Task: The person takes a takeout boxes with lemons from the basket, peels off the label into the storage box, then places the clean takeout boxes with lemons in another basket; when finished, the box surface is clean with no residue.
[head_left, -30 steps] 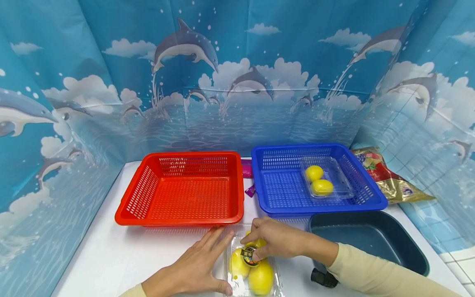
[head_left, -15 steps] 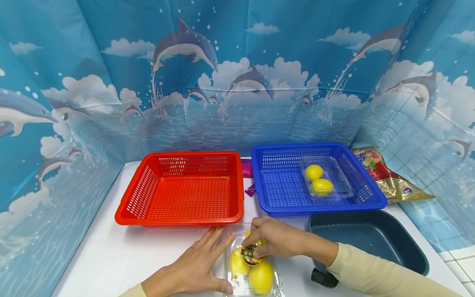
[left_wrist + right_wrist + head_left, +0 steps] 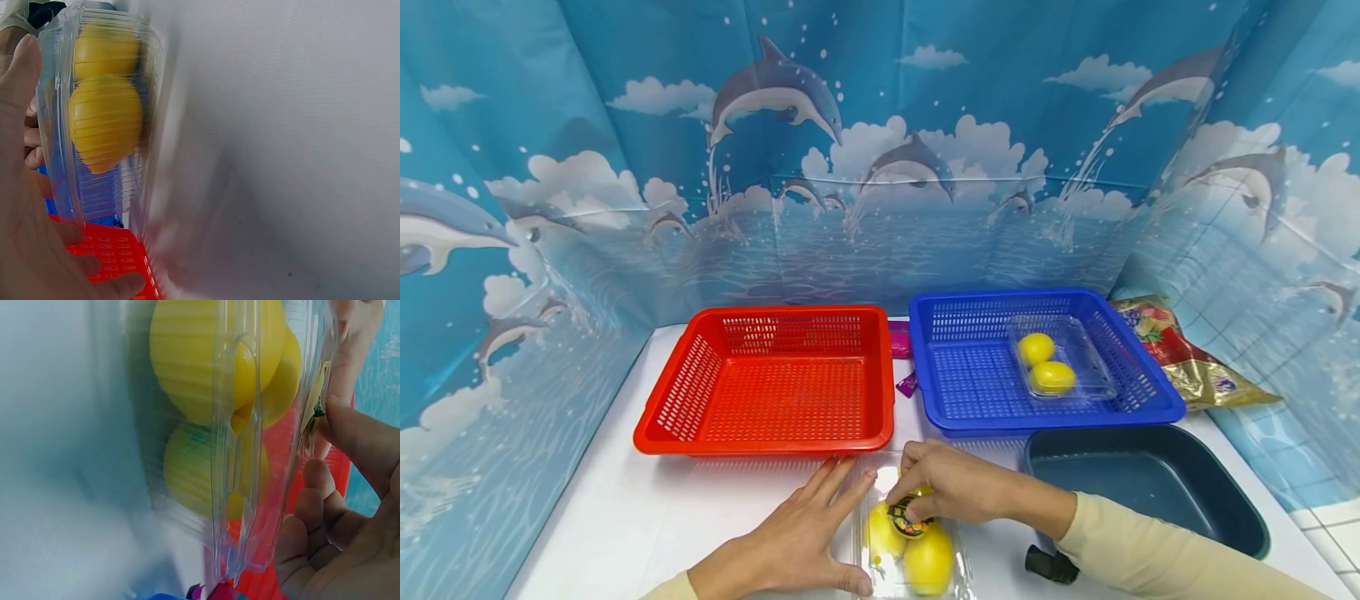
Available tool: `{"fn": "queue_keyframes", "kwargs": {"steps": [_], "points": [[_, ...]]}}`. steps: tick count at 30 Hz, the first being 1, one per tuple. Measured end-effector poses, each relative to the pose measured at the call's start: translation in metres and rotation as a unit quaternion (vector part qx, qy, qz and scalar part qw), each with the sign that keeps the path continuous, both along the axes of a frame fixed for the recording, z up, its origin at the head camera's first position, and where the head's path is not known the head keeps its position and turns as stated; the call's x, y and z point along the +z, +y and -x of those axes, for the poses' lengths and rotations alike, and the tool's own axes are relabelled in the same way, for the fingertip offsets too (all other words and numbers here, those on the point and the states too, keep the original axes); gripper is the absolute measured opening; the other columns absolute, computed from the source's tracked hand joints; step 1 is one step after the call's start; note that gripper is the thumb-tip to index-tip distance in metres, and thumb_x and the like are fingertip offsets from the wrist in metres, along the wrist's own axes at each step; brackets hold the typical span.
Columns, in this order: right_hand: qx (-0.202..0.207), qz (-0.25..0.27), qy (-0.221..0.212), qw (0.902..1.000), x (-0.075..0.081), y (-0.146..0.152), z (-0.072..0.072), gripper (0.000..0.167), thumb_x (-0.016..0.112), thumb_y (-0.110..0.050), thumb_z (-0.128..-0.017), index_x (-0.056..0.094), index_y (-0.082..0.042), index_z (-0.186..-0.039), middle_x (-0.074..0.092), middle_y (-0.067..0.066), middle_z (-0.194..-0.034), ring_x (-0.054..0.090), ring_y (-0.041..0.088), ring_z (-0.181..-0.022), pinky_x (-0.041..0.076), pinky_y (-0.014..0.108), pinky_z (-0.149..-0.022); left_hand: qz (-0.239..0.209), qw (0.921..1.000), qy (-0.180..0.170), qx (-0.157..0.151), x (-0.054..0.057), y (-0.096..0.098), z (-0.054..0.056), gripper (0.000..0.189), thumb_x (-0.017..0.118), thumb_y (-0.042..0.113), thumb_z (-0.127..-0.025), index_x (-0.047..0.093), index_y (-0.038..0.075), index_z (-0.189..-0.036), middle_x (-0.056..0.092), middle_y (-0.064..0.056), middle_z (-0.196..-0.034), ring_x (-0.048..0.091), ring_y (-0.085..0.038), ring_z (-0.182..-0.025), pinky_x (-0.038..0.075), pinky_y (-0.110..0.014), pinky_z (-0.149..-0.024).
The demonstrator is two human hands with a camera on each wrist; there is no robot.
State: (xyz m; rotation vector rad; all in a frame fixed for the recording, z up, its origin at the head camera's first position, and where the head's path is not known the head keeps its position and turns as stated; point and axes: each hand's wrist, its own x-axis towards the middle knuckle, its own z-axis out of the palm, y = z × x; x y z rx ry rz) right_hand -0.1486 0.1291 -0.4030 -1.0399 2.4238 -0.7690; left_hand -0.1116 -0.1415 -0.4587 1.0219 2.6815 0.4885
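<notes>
Left hand [image 3: 797, 533]: fingers extended, thumb spread wide, set along the left side of a clear box [image 3: 893, 577]. Right hand [image 3: 958, 483]: wrist bent, forearm slanting in from the right, thumb and forefinger pinching a round sticker [image 3: 912, 521] on the lid. Box: yellow fruit [image 3: 927, 560] inside, on white table [image 3: 625, 517], before red basket [image 3: 760, 447].

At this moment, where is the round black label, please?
In the head view, the round black label is at the bottom centre, on top of the clear fruit box, touched by the right hand.
</notes>
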Motion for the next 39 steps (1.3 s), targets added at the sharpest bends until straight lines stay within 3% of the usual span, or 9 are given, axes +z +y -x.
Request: {"fn": "queue_keyframes", "kwargs": {"steps": [8,19,39], "points": [[-0.030,0.023,-0.034,0.9987,-0.002,-0.009,0.003,0.015,0.081,-0.013,-0.087,0.080,-0.025,-0.095,0.059,-0.018,-0.089,0.053,0.006,-0.090,0.047,0.023,-0.080,0.002,1.0000,0.007,0.000,0.000,0.001,-0.001,0.119,0.060,0.086,-0.075,0.008,0.028,-0.166,0.008,-0.014,-0.171,0.012,-0.044,-0.155,0.033,-0.063,-0.115],[-0.067,0.030,-0.061,0.9954,-0.004,-0.016,0.004,0.021,0.082,-0.006,-0.084,0.075,-0.026,-0.082,0.059,-0.014,-0.084,0.055,0.009,-0.086,0.049,0.024,-0.076,0.000,1.0000,-0.004,0.000,0.000,0.001,0.000,0.120,0.060,0.086,-0.075,0.005,0.029,-0.166,0.007,-0.014,-0.171,0.010,-0.043,-0.155,0.032,-0.063,-0.116],[-0.107,0.052,-0.097,0.9881,-0.008,-0.017,0.003,0.023,0.083,-0.001,-0.082,0.074,-0.021,-0.077,0.060,-0.007,-0.083,0.055,0.013,-0.083,0.051,0.025,-0.071,-0.001,0.9998,-0.018,0.001,0.000,0.001,0.000,0.119,0.060,0.085,-0.075,0.004,0.031,-0.165,0.007,-0.014,-0.171,0.011,-0.045,-0.155,0.033,-0.065,-0.114]]}}
